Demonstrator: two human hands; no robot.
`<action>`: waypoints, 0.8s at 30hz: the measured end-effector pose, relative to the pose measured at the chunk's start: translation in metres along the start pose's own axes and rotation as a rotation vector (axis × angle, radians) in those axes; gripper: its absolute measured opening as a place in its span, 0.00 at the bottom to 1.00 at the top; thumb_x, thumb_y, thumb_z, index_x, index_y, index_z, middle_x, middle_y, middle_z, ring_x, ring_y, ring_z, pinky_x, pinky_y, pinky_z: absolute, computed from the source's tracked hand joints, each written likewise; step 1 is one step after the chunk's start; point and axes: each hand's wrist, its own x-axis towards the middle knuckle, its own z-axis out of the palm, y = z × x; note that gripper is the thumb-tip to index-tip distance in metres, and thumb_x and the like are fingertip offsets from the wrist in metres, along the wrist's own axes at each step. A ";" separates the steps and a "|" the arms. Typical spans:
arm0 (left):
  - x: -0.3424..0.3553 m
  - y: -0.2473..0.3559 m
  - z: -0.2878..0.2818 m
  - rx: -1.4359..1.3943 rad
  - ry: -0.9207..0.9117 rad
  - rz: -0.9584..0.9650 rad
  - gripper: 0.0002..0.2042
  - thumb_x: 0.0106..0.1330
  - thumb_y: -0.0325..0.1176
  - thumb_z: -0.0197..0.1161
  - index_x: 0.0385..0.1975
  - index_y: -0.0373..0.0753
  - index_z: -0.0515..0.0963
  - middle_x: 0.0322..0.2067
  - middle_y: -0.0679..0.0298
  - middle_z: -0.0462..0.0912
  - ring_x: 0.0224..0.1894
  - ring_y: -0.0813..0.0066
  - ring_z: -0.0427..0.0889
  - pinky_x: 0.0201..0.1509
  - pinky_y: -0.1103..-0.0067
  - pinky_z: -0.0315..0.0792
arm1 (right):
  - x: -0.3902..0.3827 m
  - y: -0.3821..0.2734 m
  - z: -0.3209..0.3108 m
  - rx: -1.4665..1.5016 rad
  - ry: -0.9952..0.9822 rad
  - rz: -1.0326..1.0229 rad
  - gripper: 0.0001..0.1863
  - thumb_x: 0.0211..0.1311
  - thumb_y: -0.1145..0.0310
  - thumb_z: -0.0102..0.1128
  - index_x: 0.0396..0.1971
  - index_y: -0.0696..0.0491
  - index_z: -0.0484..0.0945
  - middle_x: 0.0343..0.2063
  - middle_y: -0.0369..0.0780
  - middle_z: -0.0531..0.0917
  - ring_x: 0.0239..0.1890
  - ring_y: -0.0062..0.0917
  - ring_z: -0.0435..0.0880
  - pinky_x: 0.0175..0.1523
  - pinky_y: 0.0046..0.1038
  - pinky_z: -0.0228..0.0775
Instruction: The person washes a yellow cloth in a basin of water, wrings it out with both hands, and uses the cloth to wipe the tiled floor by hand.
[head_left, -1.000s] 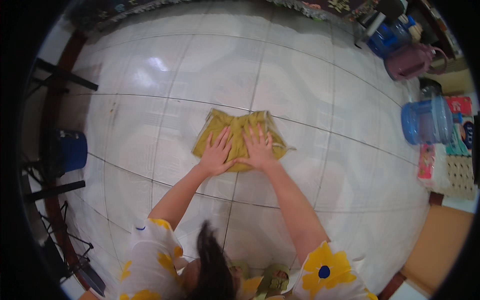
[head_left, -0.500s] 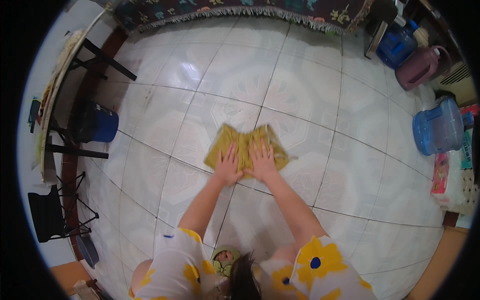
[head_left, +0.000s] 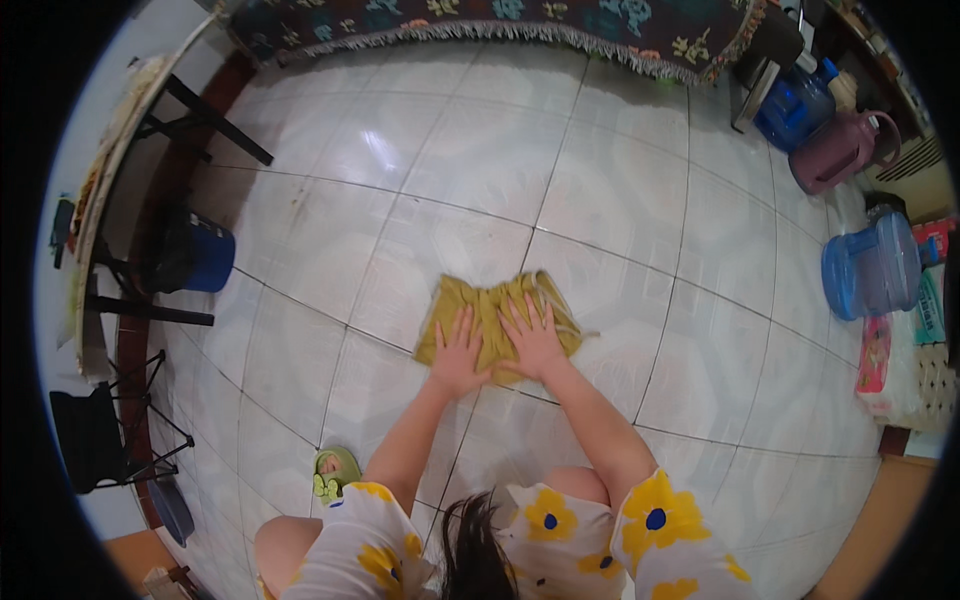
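A mustard-yellow cloth (head_left: 484,298) lies spread and slightly bunched on the tiled floor (head_left: 440,230), with a pale strip along its right side. My left hand (head_left: 458,358) presses flat on its left half, fingers spread and pointing away from me. On the right half rests my right hand (head_left: 533,345), likewise flat with the fingers apart. The two thumbs point toward each other near the cloth's close edge. Both palms hide part of the fabric under them.
A green slipper (head_left: 336,473) on my foot is at the lower left. Left stand a blue bin (head_left: 212,262), a table and a black folding stool (head_left: 85,435). At right are water jugs (head_left: 868,268) and a mauve kettle (head_left: 835,153). A fringed cover (head_left: 480,22) hangs at the back.
In the picture, both hands and the cloth sit slightly lower and farther right. The slippered foot now shows farther left and higher.
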 end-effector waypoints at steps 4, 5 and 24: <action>0.042 -0.032 -0.017 0.017 0.097 -0.045 0.41 0.48 0.56 0.53 0.61 0.40 0.55 0.65 0.52 0.37 0.68 0.58 0.34 0.62 0.48 0.31 | 0.049 0.008 -0.020 0.048 -0.027 0.097 0.49 0.45 0.32 0.46 0.64 0.44 0.47 0.65 0.39 0.44 0.67 0.39 0.35 0.63 0.55 0.25; 0.055 -0.039 -0.021 0.015 0.087 -0.032 0.41 0.48 0.56 0.53 0.61 0.40 0.55 0.65 0.52 0.37 0.68 0.58 0.34 0.62 0.48 0.31 | 0.059 0.010 -0.022 0.054 -0.034 0.112 0.49 0.45 0.32 0.46 0.64 0.44 0.47 0.65 0.39 0.44 0.67 0.39 0.35 0.63 0.55 0.25; 0.183 -0.162 -0.061 -0.014 0.124 0.439 0.35 0.51 0.50 0.48 0.61 0.42 0.55 0.66 0.57 0.39 0.68 0.62 0.37 0.65 0.54 0.33 | 0.174 -0.017 -0.017 0.065 0.099 0.580 0.39 0.58 0.42 0.36 0.63 0.54 0.49 0.65 0.45 0.41 0.67 0.43 0.32 0.64 0.52 0.20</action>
